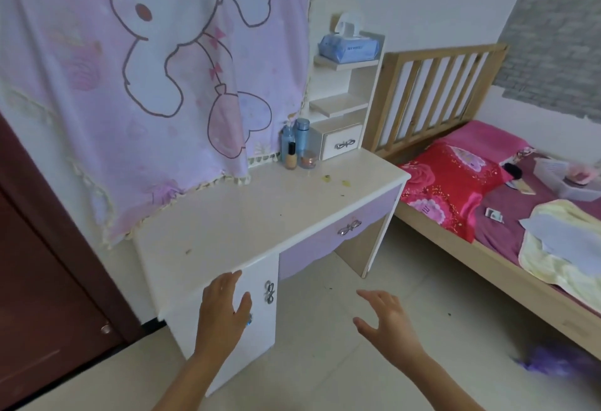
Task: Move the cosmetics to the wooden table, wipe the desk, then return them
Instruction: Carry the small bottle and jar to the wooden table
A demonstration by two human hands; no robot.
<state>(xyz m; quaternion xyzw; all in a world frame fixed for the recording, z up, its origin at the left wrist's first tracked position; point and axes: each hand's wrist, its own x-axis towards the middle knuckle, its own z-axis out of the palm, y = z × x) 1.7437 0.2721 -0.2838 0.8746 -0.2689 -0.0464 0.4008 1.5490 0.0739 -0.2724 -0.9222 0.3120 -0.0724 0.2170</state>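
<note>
We saw a bright room with soft, even light and only faint shadows. The surface (260, 209) had a pale shine. Straight lines bent near the edges. The purple thing (553, 363) on the floor (374, 362) looked smeared, and everything was a bit fuzzy.

cosmetics (297, 145) upright, desk (260, 212) back corner

Against wall: desk (260, 209), hanging cloth (146, 69) behind, draped onto back edge. At back right of desk: tall bottles (302, 131), with small bottle (291, 156) and jar (308, 160) just before them. Right of these: small drawer (341, 142) under shelves (338, 106). On top shelf: tissue pack (349, 48). Left of desk: door (42, 280). Right of desk: bed (471, 248), pillow (452, 189) at headboard end, towel (569, 248) further right. Before desk front, low: left hand (224, 309) by cupboard door (263, 339), right hand (387, 319) over floor (325, 362).
</note>
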